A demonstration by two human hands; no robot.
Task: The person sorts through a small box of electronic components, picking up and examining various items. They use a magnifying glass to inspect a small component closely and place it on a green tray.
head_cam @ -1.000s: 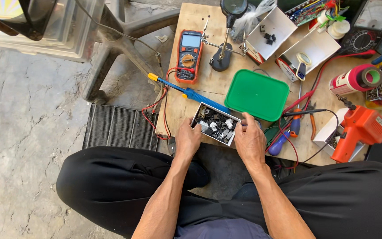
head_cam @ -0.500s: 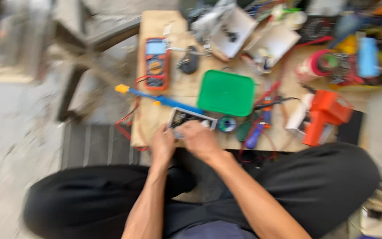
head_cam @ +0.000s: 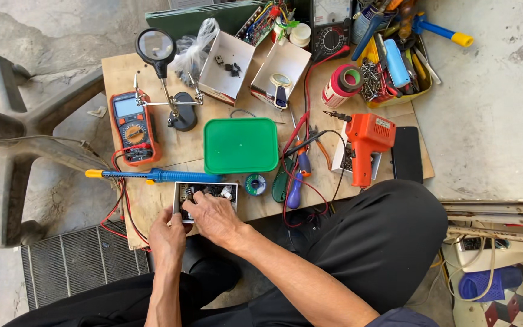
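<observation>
Two hands on a small white box of parts [head_cam: 183,189] at the near edge of the wooden board [head_cam: 122,69]; right hand [head_cam: 213,218] fingers curled into the box, what they pinch unclear; left hand [head_cam: 167,235] grips its near-left corner; blue soldering iron [head_cam: 164,175] just beyond; green lid [head_cam: 241,145] farther.

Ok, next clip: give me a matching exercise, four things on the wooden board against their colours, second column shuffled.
Things:
1. square lid
2. multimeter
3. soldering gun
4. long-handled tool lying just beyond the small parts box that both hands are at

Colours:
A. blue with a yellow tip
B. green
C. orange body, black nozzle
D. red-orange case, grey screen

Pairs: 1-B, 2-D, 3-C, 4-A
</observation>
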